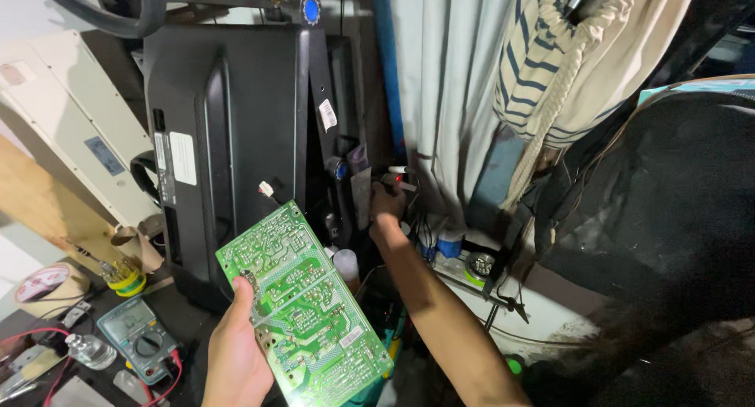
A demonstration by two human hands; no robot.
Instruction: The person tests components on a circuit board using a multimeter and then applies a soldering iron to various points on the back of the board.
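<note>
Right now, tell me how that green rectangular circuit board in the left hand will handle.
The green rectangular circuit board probably stays stiff: it juts flat beyond the left hand without sagging. It seems light, held by one edge. Its solder side likely feels prickly and fragile, so edge grips suit it.

Narrow gap between black monitor back and grey curtain, crowded with cables.
</note>
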